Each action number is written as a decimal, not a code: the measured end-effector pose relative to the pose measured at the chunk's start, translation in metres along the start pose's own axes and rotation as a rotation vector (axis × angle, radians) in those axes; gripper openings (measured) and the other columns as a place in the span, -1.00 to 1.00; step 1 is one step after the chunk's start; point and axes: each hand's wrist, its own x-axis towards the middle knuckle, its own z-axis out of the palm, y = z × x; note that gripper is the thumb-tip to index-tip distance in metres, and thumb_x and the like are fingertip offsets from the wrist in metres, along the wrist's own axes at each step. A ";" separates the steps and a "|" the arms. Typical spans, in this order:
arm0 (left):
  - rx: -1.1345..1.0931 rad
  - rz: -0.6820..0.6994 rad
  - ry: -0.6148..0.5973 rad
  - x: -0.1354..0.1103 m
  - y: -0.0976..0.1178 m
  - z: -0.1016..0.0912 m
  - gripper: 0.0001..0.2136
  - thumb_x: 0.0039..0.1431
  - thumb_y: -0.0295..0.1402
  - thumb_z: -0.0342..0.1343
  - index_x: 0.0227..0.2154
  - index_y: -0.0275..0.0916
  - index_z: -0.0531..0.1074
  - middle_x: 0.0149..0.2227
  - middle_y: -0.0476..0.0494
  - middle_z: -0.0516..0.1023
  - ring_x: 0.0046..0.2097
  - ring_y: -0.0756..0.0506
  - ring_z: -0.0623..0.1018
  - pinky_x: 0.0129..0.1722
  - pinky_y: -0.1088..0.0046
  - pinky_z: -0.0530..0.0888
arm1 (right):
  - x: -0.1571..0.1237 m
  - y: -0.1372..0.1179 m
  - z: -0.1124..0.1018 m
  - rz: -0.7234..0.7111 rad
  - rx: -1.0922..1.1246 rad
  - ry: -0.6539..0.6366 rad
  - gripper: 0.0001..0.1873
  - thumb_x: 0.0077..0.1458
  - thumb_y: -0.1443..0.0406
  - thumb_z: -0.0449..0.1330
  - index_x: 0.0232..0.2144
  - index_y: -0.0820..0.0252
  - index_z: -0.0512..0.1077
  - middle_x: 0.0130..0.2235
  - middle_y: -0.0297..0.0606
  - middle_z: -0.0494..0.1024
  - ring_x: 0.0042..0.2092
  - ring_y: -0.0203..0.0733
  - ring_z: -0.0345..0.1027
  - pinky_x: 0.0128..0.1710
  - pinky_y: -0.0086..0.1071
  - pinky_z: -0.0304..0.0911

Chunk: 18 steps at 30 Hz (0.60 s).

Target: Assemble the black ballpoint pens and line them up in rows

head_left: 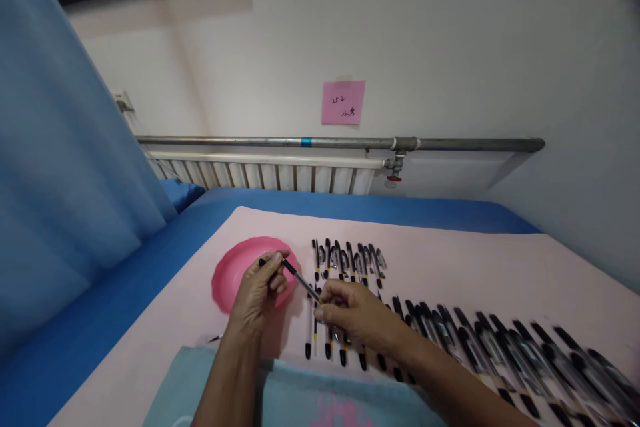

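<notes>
Between my two hands is a pen (303,281) with a clear barrel and a black end, slanting up to the left. My left hand (260,287) pinches near its black upper end, over the right side of the pink bowl (220,290). A small black piece (261,261) sticks out on the left of those fingers; whether it is a cap, I cannot tell. My right hand (357,313) is closed around the pen's lower end, above a row of pen parts (329,347) that it partly covers. Behind it lies another group of black-ended pen parts (345,260).
Many black pens (500,347) lie in a blurred row toward the right. A thin dark-tipped piece (215,337) lies left of my left forearm. The pink tabletop sheet (450,253) rests on a blue cover (400,209). Behind are a radiator (285,177) and a pipe (350,143); a blue curtain (75,147) hangs left.
</notes>
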 end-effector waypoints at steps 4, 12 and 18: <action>-0.030 0.024 0.023 0.001 0.000 0.000 -0.78 -0.16 -0.36 0.24 -0.43 -0.39 0.46 -0.64 0.10 0.20 -0.66 0.20 0.10 -0.69 0.62 0.04 | -0.001 -0.003 0.001 -0.012 0.131 0.015 -0.89 -0.10 0.31 0.15 -0.50 0.22 0.26 -0.58 -0.43 0.33 -0.60 -0.48 0.15 -0.65 -0.58 0.03; -0.047 0.039 0.009 -0.001 0.002 0.002 -0.78 -0.16 -0.36 0.24 -0.41 -0.39 0.47 -0.66 0.10 0.18 -0.66 0.19 0.11 -0.69 0.62 0.04 | 0.001 -0.004 -0.002 -0.037 0.335 0.001 -0.86 -0.18 0.34 0.20 -0.52 0.24 0.28 -0.60 -0.46 0.30 -0.60 -0.50 0.12 -0.62 -0.59 0.05; -0.057 0.030 -0.005 -0.001 0.002 0.002 -0.78 -0.16 -0.37 0.24 -0.41 -0.39 0.47 -0.66 0.11 0.18 -0.66 0.19 0.10 -0.69 0.62 0.02 | 0.001 -0.003 0.000 0.149 0.470 -0.174 -0.75 -0.03 0.16 0.06 -0.38 0.25 0.30 -0.48 -0.29 0.41 -0.56 -0.40 0.23 -0.65 -0.53 0.06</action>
